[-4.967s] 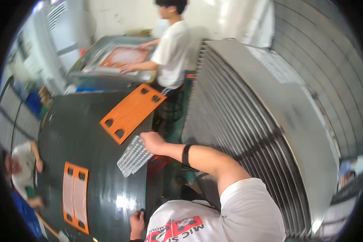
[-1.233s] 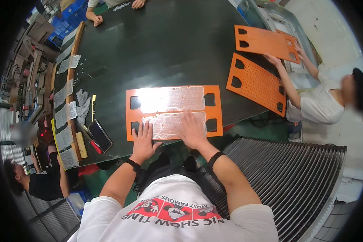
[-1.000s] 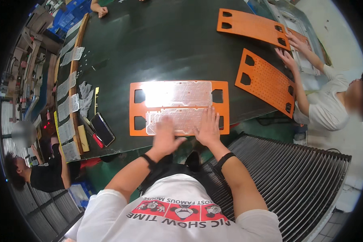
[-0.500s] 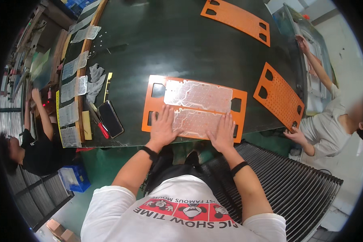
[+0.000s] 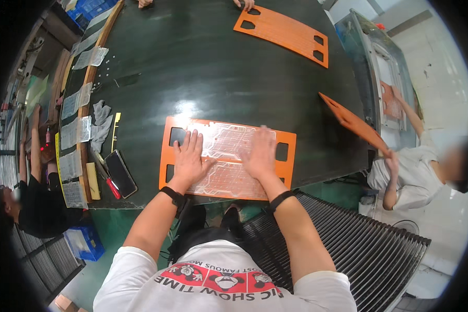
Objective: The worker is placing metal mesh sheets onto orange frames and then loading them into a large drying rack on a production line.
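Head view: apparently smoothing the upper clear sheet [image 5: 224,138] and the lower clear sheet [image 5: 226,179] onto an orange board [image 5: 286,169], lying at the centre of the frame near the front edge of the dark desk [image 5: 203,67]. Probably calling next for even, flat pressure, without shifting either sheet out of line. Resting the left hand [image 5: 190,161] palm-down across the sheets' left end, with fingers a little apart and thumb spread inward, gripping nothing. Extending the right hand [image 5: 259,158] over their right end, blurring, with fingers seeming nearly together; not showing clearly whether touching. Reaching in from the lower edge with both forearms [image 5: 151,223], converging upward.
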The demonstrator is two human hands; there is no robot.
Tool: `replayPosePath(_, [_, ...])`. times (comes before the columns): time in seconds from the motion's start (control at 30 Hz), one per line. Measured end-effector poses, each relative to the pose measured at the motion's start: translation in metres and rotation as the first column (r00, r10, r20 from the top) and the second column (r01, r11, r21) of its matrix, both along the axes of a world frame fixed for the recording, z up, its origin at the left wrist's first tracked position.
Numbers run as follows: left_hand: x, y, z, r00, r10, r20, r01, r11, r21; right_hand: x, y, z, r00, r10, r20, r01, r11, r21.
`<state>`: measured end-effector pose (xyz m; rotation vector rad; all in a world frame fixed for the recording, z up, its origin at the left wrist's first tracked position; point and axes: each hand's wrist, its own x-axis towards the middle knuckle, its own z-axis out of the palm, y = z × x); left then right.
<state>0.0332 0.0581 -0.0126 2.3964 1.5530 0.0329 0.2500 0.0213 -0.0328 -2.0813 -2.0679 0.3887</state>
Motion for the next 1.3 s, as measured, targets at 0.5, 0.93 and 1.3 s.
replayPosePath(0.5, [0.042, 0.03, -0.006, 0.975, -0.164, 0.15, 0.16, 0.986, 0.039, 0.012, -0.006, 0.002, 0.971, -0.216, 0.106, 0.221, 0.974, -0.039])
replayPosePath(0.93, [-0.098, 0.024, -0.013, 0.981, -0.166, 0.101, 0.155, 0.982, 0.107, 0.103, -0.089, 0.016, 0.997, -0.074, 0.018, 0.074, 0.997, 0.004])
replayPosePath(1.3, [-0.128, 0.053, 0.016, 0.682, -0.667, -0.301, 0.707, 0.706, 0.035, 0.112, -0.157, 0.03, 0.934, 0.286, 0.216, -0.289, 0.957, -0.018])
